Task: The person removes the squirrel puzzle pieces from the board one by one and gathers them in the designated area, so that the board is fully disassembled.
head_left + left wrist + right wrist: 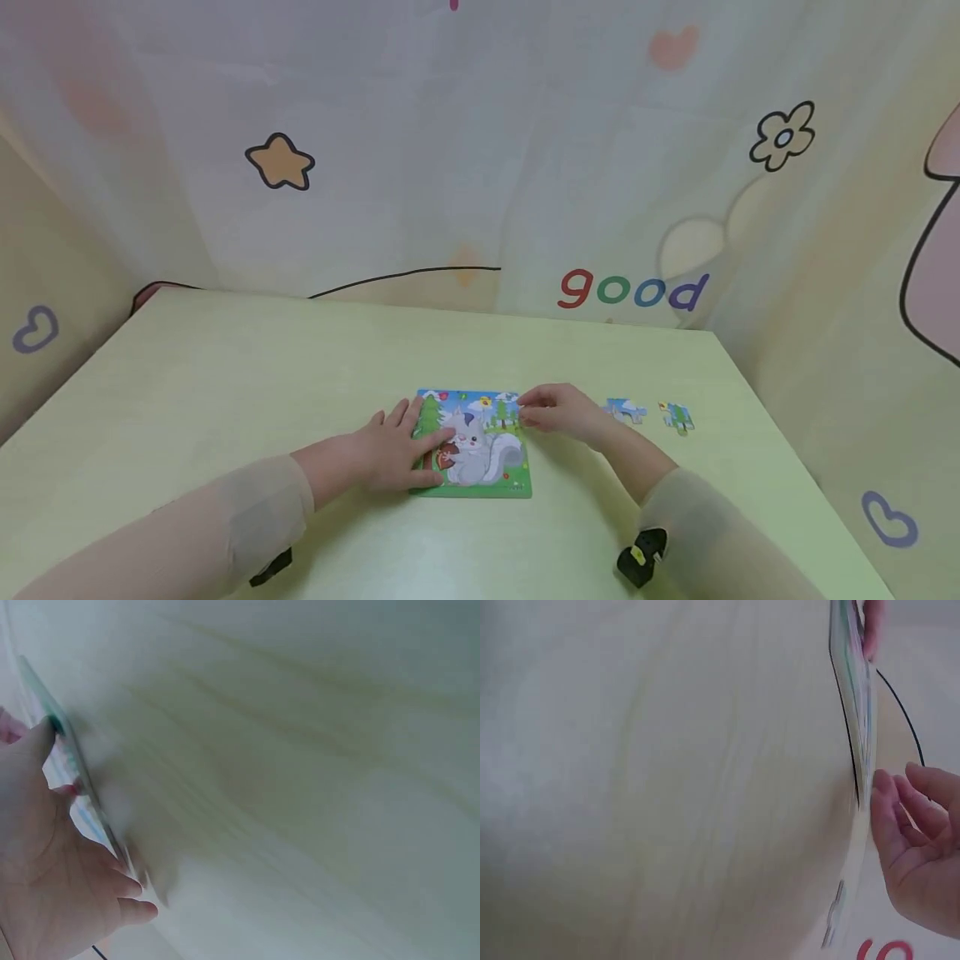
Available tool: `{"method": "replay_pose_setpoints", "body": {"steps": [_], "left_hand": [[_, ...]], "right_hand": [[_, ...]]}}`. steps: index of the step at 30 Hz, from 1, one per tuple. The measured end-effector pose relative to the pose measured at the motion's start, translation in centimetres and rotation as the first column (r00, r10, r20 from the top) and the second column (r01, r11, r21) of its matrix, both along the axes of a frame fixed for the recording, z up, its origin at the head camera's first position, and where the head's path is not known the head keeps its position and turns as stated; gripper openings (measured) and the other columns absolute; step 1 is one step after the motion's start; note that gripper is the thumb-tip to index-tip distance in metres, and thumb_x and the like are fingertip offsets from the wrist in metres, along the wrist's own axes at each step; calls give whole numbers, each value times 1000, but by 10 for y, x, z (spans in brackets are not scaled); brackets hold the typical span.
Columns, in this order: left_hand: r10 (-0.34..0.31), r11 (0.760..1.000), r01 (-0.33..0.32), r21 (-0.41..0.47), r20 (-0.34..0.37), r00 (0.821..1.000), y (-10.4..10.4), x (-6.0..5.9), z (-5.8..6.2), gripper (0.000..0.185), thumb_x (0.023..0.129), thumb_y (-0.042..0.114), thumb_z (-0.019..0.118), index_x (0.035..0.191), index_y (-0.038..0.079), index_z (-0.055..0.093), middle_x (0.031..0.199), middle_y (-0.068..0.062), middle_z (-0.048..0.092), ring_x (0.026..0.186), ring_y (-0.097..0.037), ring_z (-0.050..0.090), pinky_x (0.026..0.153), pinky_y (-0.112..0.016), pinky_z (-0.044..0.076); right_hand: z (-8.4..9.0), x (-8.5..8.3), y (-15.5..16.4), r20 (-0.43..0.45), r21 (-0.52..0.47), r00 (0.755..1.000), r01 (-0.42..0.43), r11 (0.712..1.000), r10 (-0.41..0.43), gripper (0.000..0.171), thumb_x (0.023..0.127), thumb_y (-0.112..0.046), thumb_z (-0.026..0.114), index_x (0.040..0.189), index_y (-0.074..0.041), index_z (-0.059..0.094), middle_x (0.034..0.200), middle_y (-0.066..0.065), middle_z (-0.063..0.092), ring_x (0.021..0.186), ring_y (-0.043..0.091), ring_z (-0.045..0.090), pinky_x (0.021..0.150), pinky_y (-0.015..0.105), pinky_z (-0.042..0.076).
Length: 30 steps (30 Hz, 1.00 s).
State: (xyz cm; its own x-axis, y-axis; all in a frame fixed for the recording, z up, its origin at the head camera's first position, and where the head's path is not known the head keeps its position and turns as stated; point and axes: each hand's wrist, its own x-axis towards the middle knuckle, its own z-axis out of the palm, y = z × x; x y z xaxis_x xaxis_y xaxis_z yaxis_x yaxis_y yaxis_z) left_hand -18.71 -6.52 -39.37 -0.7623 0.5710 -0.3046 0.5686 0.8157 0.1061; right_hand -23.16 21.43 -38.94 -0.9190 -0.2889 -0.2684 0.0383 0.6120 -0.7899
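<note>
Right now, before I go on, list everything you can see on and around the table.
puzzle board: 1, green frame with grey squirrel picture, table centre.
loose puzzle pieces: 2, blue and green, right of the board, apart from it.
table: 1, pale yellow-green.
backdrop: 1, pastel with star, flower, hearts and "good".
left hand: flat on the board's left edge.
right hand: fingers at the board's upper right corner.

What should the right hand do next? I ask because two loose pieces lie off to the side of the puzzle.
Probably finish pressing in the piece at the puzzle board's upper right corner, where the right hand has its fingertips, while the left hand lies flat on the board's left side. Then reach for the nearer loose piece; another loose piece lies beyond it.
</note>
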Motion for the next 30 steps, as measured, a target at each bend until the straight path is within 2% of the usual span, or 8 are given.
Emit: {"method": "replay_pose_setpoints", "body": {"steps": [3,6,10,13,17,23,30], "left_hand": [[-3,1000,3,29,6,1000,1,2,-1,67,90,59,45,147,28,30,151,-24,11,137,-43,13,104,-58,21],[-49,998,50,44,-33,998,4,4,-2,65,91,55,47,146,23,34,151,-21,16,137,-41,15,103,-58,22],[-175,981,183,58,-119,977,14,10,-1,51,96,40,46,144,24,38,151,-16,23,137,-36,21,102,-54,27],[-242,966,250,59,-125,962,24,17,-1,47,98,32,43,144,31,36,151,-15,22,137,-34,21,102,-53,28],[-244,969,247,23,-91,966,32,22,0,49,97,39,41,145,36,31,153,-15,18,139,-32,17,103,-53,27],[-243,970,244,-3,-63,968,35,22,1,52,97,45,41,146,37,28,154,-13,15,140,-31,14,104,-52,27],[-245,969,243,-48,-45,969,37,24,-2,72,87,69,36,149,37,18,155,-14,7,140,-32,8,106,-53,21]], "right_hand": [[-2,7,-10,-64,99,992,-105,990,111,22,89,-13,64,109,-4,66,94,2,62,83,16,56,73,29,48],[-3,10,-17,-110,181,975,-170,969,192,21,86,-10,67,106,-4,67,93,1,63,82,14,55,73,29,47],[-1,12,-24,-130,281,967,-177,943,220,24,81,-9,72,105,-7,70,94,-1,63,82,13,55,76,31,47],[1,14,-29,-138,323,967,-162,932,216,26,79,-9,74,105,-8,70,92,-1,60,81,14,55,75,31,47],[2,15,-32,-147,374,963,-158,914,226,28,79,-10,74,107,-9,69,91,-1,57,80,14,52,75,30,46],[3,18,-33,-167,424,960,-135,895,224,30,79,-13,75,108,-7,69,96,1,55,83,15,54,78,31,48],[4,20,-35,-218,472,939,-138,871,267,27,77,-15,77,101,-3,71,94,3,58,79,15,53,77,32,47]]}}
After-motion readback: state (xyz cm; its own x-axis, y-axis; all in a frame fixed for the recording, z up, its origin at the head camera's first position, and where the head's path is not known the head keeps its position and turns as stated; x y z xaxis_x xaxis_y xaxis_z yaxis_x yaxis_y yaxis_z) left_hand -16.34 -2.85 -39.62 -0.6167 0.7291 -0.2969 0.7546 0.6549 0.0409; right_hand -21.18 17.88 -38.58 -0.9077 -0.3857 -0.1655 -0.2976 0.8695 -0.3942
